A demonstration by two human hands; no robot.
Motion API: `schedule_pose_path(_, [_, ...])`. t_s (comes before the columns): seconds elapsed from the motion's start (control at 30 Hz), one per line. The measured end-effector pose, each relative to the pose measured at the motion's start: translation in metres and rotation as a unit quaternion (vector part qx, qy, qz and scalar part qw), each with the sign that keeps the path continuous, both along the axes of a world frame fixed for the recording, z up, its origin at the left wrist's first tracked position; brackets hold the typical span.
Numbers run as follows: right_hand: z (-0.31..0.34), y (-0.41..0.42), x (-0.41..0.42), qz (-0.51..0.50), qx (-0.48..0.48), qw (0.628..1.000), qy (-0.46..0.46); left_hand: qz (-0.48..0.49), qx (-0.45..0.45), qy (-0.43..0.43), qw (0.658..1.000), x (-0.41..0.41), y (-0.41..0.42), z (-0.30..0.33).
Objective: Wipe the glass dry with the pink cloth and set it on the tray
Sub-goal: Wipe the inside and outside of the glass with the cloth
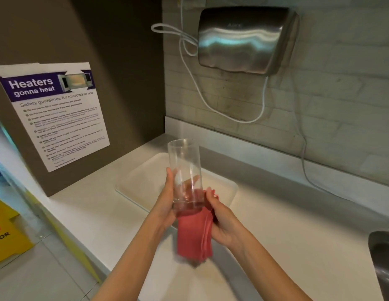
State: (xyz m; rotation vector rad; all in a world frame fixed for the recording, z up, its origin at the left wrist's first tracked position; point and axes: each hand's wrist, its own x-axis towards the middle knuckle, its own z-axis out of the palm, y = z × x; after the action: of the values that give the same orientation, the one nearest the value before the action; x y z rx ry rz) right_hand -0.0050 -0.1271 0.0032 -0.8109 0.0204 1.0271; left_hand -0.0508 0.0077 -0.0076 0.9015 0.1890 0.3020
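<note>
Glass (185, 170) upright above the tray (141, 181), gripped by my left hand (167, 198); my right hand (219, 222) clutches the cloth (194, 233), seemingly at its base. I'd rotate slowly, pressing evenly.

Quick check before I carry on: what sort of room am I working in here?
Probably a shared office or workplace pantry: a microwave safety poster on the side panel, a steel hand dryer on the tiled wall, and a sink set in the white counter.

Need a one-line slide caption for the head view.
Left hand holds a clear glass upright above a white tray while the right hand presses a pink cloth to its base.
</note>
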Motion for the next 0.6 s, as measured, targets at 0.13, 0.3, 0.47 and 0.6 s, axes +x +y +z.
schedule_pose_path(0.13, [-0.004,0.003,-0.004,0.028,0.062,0.994,-0.088,0.023,0.15,0.032,0.988,0.003,-0.01,0.003])
schedule_pose_path(0.3, [-0.01,-0.001,0.0,-0.02,0.029,0.992,-0.124,0.073,0.313,0.067,0.945,0.001,-0.015,0.02])
schedule_pose_path(0.47, [0.0,-0.006,-0.003,-0.053,-0.08,0.951,-0.293,0.166,0.335,0.059,0.926,0.008,-0.026,0.03])
schedule_pose_path(0.6, [0.0,-0.014,-0.006,-0.051,-0.122,0.917,-0.376,0.218,0.199,0.059,0.954,0.005,-0.016,0.029])
